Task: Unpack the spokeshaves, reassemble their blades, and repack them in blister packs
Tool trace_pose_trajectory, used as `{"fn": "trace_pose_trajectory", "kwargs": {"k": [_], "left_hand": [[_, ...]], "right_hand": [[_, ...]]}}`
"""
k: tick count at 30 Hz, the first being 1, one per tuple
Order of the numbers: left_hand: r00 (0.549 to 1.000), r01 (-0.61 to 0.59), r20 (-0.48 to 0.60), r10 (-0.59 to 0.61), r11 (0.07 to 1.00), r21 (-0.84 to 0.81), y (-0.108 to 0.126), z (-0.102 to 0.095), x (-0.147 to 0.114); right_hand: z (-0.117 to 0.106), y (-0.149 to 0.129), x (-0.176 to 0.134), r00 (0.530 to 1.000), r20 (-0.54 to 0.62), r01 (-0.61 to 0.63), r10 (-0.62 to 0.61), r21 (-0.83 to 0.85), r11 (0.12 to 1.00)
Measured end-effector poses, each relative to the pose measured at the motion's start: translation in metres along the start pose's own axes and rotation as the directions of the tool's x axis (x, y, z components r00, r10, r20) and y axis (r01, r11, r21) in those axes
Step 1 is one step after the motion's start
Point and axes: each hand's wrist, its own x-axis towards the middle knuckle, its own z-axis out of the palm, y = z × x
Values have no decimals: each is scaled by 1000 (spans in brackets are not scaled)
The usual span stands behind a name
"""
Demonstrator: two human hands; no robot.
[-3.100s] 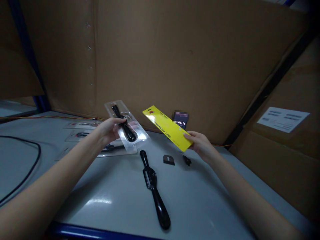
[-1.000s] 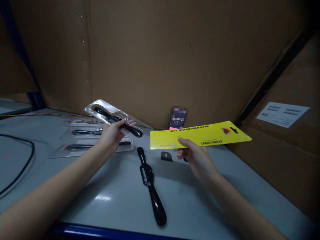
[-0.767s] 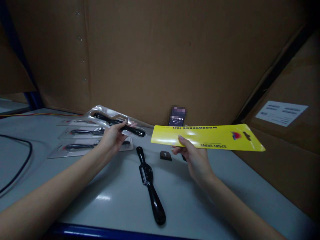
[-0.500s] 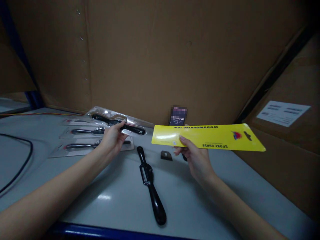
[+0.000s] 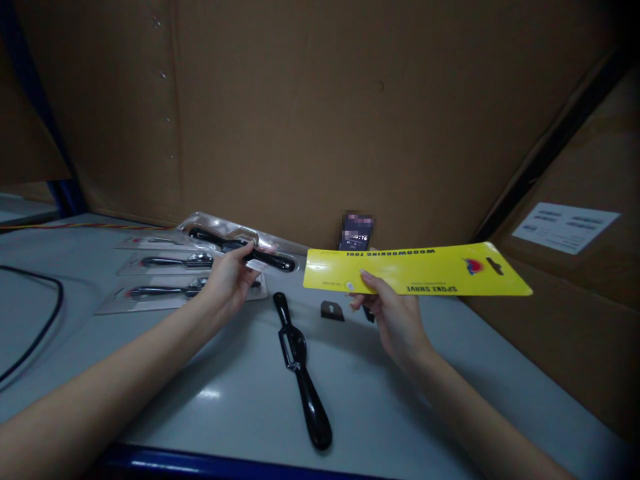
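Note:
My left hand [image 5: 235, 275] is closed on a clear blister pack [image 5: 285, 245] with a black spokeshave [image 5: 270, 257] in it, raised at the left. Pinched between the thumb and fingers of my right hand [image 5: 393, 307] is a yellow backing card [image 5: 440, 270], its print upside down to me. Between and below my hands, a loose black spokeshave body [image 5: 311, 400] lies on the table. Beyond it rests a small dark blade [image 5: 332, 311] with a keyhole slot. Another dark piece [image 5: 369, 314] lies partly hidden by my right hand.
Several packaged spokeshaves [image 5: 165, 291] lie at the left, partly behind my left arm. A phone [image 5: 356, 230] leans against the brown cardboard wall [image 5: 280, 120] at the back. A black cable [image 5: 57, 313] curves over the grey table [image 5: 200, 420]. A labelled carton [image 5: 590, 287] stands on the right.
My left hand and the blister pack have shifted slightly right. The yellow card's right end has tipped up a little in my right hand. Things on the table stay put.

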Motion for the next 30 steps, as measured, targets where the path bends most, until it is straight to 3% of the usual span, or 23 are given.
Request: {"fn": "trace_pose_trajectory", "kwargs": {"k": [8,17,20,25,30], "left_hand": [[1000,9,10,-8,999,-33,-3,-2,2],[993,103,-35,-110,980,-169,-3,-1,1],[995,94,-26,-99,983,-159,-3,-1,1],[993,97,78,-90,991,-94,-9,-2,-1],[998,39,50,-33,990,-138,-12,0,-5]], "right_hand": [[0,4,-4,991,-56,115,-123,-124,986],[-4,9,-6,962,13,265,-272,-287,921],[-1,11,-10,963,17,264,-271,-291,920],[9,12,-19,975,-2,215,-222,-242,946],[15,13,-25,993,-27,109,-115,-155,982]]}}
